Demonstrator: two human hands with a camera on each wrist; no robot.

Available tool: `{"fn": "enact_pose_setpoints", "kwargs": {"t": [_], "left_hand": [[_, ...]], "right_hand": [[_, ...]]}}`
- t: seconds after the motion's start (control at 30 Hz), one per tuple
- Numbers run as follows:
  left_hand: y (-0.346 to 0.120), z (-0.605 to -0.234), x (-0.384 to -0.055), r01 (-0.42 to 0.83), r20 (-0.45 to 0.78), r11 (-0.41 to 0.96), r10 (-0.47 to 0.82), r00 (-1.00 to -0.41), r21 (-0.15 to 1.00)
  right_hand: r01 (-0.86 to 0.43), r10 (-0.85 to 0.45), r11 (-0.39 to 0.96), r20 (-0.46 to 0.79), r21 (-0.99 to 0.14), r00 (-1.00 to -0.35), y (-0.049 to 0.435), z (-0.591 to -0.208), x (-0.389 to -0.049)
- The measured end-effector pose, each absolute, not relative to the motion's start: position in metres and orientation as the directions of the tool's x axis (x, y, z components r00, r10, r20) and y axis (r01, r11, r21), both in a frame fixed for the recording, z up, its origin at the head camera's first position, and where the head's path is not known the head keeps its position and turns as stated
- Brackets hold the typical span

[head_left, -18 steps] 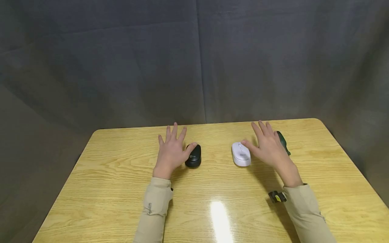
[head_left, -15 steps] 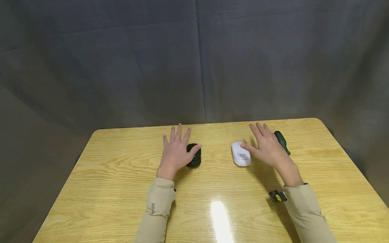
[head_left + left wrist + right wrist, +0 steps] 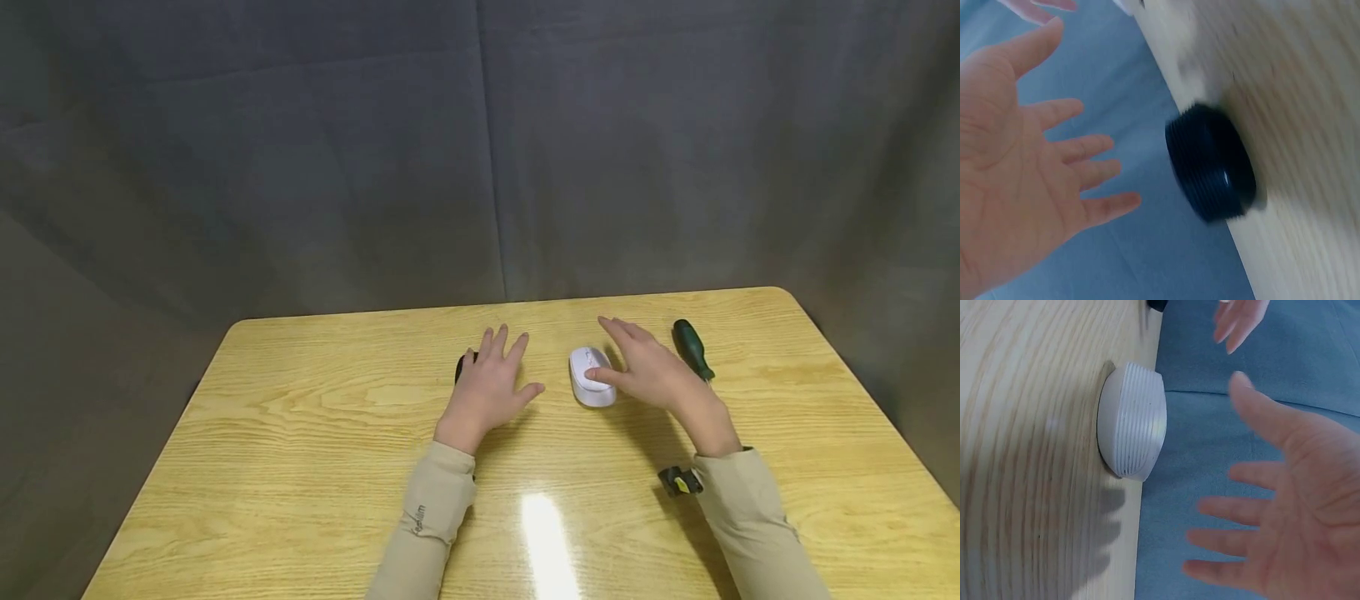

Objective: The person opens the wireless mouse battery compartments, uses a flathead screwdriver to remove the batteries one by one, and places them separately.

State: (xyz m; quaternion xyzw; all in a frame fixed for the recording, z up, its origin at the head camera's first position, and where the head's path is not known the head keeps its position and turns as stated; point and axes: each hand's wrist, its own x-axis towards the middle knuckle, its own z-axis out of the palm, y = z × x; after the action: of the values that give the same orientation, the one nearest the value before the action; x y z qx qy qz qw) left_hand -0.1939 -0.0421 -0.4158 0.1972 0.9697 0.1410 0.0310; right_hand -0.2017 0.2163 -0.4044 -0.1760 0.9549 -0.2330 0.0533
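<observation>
Above the table (image 3: 300,467), left hand (image 3: 491,390) and right hand (image 3: 652,371) are held apart, fingers extended, nothing gripped. On the tabletop, black mouse (image 3: 1210,165) is partly covered by the left hand in head view, white mouse (image 3: 594,382) by the right hand's thumb; gaps are seen in 2 wrist views. Green-handled tool (image 3: 692,348) is laid beside, dark curtain (image 3: 360,167) hung behind.

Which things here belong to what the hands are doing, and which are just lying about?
Likely in the job:
white mouse, near the right hand
black mouse, below the left hand

Likely just lying about:
green-handled tool, right of both mice
</observation>
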Motion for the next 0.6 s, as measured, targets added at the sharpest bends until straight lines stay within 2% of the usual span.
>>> {"fn": "enact_pose_setpoints", "kwargs": {"t": [0.2,0.6], "left_hand": [[-0.023,-0.416,-0.192,0.402,-0.036,0.869,0.429,-0.903,0.289],[-0.001,-0.425,-0.197,0.433,-0.041,0.849,0.466,-0.884,0.303]], "right_hand": [[-0.305,-0.398,0.823,-0.103,-0.48,-0.912,0.216,-0.409,-0.203],[-0.285,-0.402,0.828,-0.156,-0.482,-0.902,0.216,-0.411,-0.204]]}}
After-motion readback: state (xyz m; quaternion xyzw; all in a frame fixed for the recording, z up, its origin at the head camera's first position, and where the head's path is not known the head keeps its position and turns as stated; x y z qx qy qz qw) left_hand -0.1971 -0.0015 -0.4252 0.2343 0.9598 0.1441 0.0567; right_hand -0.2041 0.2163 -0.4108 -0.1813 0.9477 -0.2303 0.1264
